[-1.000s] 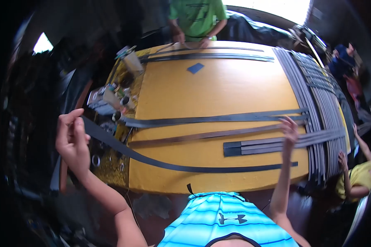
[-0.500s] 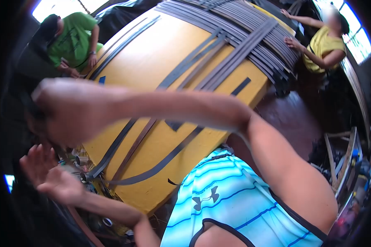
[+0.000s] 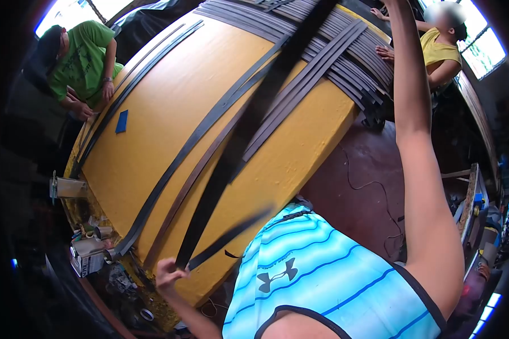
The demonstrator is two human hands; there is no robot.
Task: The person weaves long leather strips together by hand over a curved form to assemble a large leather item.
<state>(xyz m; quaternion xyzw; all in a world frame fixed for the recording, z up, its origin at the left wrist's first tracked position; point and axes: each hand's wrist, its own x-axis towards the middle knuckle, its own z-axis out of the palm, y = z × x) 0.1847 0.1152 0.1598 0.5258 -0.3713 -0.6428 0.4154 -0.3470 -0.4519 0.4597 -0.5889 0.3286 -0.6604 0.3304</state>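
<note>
My left hand is closed at the table's near left corner, its thumb and fingers pinching a long black strip. From there the strip stretches diagonally up across the view and leaves it at the top. A shorter, blurred black tail sticks out from the same pinch. My right forearm reaches straight up to the top edge; the hand itself lies beyond the frame. Beneath the strip is a yellow-topped table, with grey strips and a brown strip lying along it.
Many dark strips lie side by side at the far end. A person in green works at the left edge, another in yellow at the far right. A metal can stands left of the table; a cord crosses the floor.
My right arm has swung from across the table on the left to up and right. My left hand has gone from open-palmed to pinching the black strip, which now spans the view.
</note>
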